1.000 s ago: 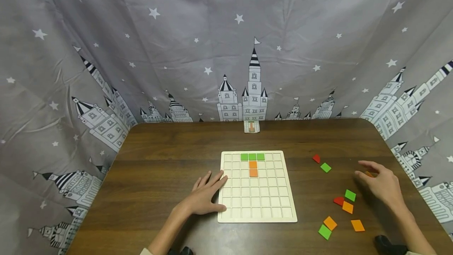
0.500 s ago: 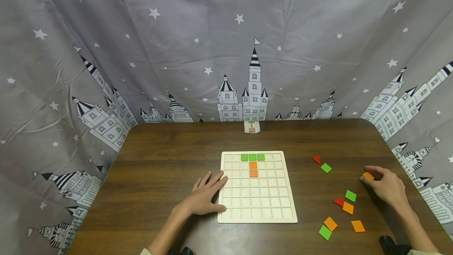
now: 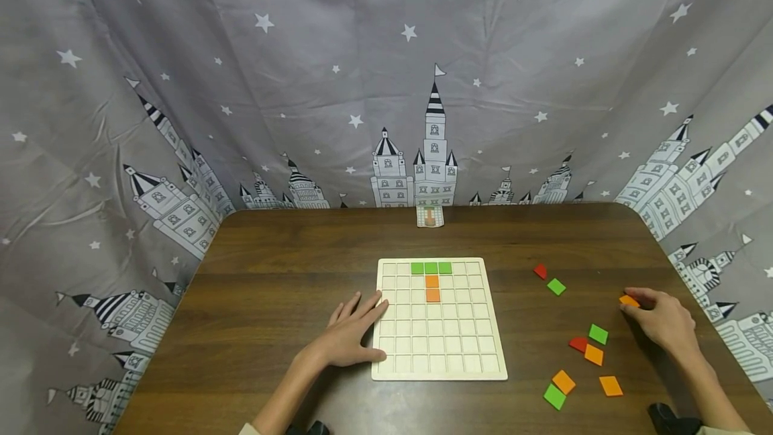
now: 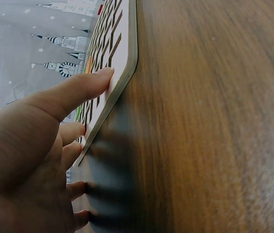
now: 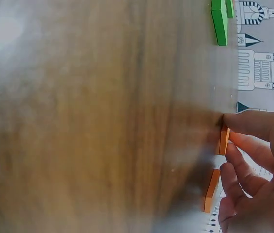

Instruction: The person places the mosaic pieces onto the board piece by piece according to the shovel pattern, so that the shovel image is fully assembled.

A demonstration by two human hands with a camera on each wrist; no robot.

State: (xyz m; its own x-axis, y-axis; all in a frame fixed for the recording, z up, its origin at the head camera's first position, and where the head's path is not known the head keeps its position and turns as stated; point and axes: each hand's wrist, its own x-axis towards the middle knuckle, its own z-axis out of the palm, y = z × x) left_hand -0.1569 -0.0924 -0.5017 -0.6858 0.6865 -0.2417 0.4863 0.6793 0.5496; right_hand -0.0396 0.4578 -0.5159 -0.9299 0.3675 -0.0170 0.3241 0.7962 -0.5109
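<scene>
My left hand [image 3: 345,337] lies with its fingers spread on the left edge of the pale grid board [image 3: 386,374]; in the left wrist view its thumb presses the rim of the board [image 4: 122,60]. Three green tiles [image 3: 431,268] fill cells in the board's top row, with two orange tiles [image 3: 432,288] in a column below the middle one. Far right, my right hand [image 3: 664,324] pinches an orange tile [image 3: 629,301] between thumb and forefinger. The right wrist view shows that orange tile [image 5: 224,141] at the thumb tip and another orange tile [image 5: 212,191] beside the fingers.
Right of the board lie loose pieces: red ones [image 3: 540,271], green ones [image 3: 556,286] and orange ones [image 3: 610,386]. A small patterned card [image 3: 429,217] stands at the table's back edge, before a grey curtain [image 3: 302,52] with castles.
The right hand has moved slightly right and down, and its thumb and forefinger have closed on the orange tile, which now shows more clearly. The left hand and the board have stayed still.
</scene>
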